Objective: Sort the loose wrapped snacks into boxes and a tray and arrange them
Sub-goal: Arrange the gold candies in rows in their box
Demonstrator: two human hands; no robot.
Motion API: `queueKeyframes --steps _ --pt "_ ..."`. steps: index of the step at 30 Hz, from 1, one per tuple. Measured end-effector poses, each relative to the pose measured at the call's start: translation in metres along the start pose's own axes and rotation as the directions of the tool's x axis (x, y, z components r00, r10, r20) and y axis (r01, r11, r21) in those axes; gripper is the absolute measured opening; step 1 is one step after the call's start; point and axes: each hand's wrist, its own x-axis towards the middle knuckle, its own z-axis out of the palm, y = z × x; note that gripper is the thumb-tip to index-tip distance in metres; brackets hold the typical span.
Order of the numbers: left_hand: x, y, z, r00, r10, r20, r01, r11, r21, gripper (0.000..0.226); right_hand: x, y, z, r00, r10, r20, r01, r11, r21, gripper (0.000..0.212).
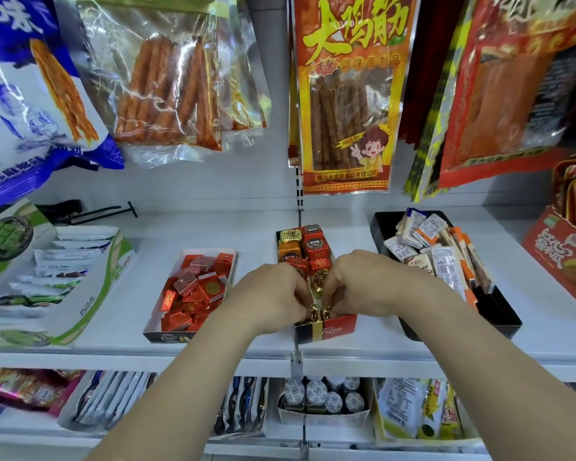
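Observation:
A narrow Tileo box (338, 330) stands on the white shelf and holds red, orange and gold wrapped chocolates (315, 244). Both hands reach into its near end. My left hand (273, 296) pinches a gold-wrapped chocolate (312, 313) with curled fingers. My right hand (356, 281) pinches another gold-wrapped piece (326, 314) right beside it. To the left lies an open box (167, 334) of red and pink foil squares (197, 291). On the right a black tray (499, 314) holds white and orange wrapped bars (439, 254).
A green-and-white display box (90, 304) of sachets stands at the far left, a red carton (562, 261) at the far right. Large snack bags (346, 94) hang above the shelf. The lower shelf holds more packets and small cups (323, 394).

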Motion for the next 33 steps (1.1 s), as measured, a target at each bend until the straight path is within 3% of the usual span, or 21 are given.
queueKeyframes --steps 7,10,13,17,22,29,33 --pt "0.000 0.000 0.000 0.999 0.025 0.031 -0.024 0.999 -0.036 0.019 0.001 0.002 0.002 1.000 0.005 -0.022 -0.004 0.999 0.040 0.014" --pt "0.000 0.000 -0.001 0.995 0.009 -0.104 -0.016 0.998 -0.065 0.017 0.002 0.009 0.002 0.979 0.031 -0.203 -0.008 0.994 0.111 0.014" --pt "0.002 -0.003 0.000 0.964 0.012 -0.266 0.002 0.999 0.054 0.024 0.006 0.013 0.009 0.951 0.054 -0.305 -0.025 0.995 0.098 0.014" --pt "0.005 -0.007 0.004 0.965 0.027 -0.259 0.014 0.988 0.154 0.033 0.012 0.009 0.018 0.963 0.050 -0.263 -0.050 0.999 0.004 0.027" --pt "0.008 -0.008 0.010 0.965 0.045 -0.259 0.018 0.972 0.236 0.027 0.015 0.006 0.017 0.975 0.015 -0.221 -0.037 0.994 -0.099 0.034" --pt "0.014 -0.009 0.009 0.959 -0.017 -0.281 0.059 0.988 0.142 0.028 0.013 0.007 0.011 0.981 0.023 -0.194 -0.032 0.999 -0.043 0.024" --pt "0.016 -0.008 0.008 0.962 -0.027 -0.270 0.056 0.994 0.099 0.026 0.015 0.004 0.013 0.976 0.029 -0.215 -0.050 0.995 -0.089 0.033"
